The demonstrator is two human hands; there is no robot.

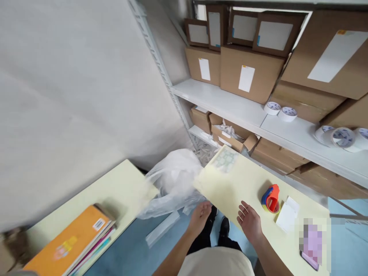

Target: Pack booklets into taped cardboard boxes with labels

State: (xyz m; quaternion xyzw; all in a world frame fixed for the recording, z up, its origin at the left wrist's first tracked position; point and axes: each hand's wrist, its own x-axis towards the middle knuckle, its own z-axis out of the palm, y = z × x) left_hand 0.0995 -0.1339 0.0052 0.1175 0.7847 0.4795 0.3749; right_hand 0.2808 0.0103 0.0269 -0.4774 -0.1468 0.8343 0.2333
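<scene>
My left hand (200, 217) is held over the gap between two pale yellow tables, its fingers loosely bent and nothing visible in it. Palm up and fingers spread, my right hand (249, 220) hovers by the near edge of the right table (238, 180), also holding nothing. Closest to that hand is a small red, blue and yellow plastic thing (270, 199), perhaps a tape dispenser, on the tabletop. Beside it lies a white flat card or small box (287, 214). A purple object (312, 245), blurred by pixels, rests farther right.
A clear plastic bag (175, 176) with white filling bulges between the tables. On the left table (123, 188) lies a stack of books (69, 241) with an orange cover. Shelves (224, 101) behind hold cardboard boxes (250, 73) and tape rolls (287, 114). A white strip (163, 229) lies on the blue floor.
</scene>
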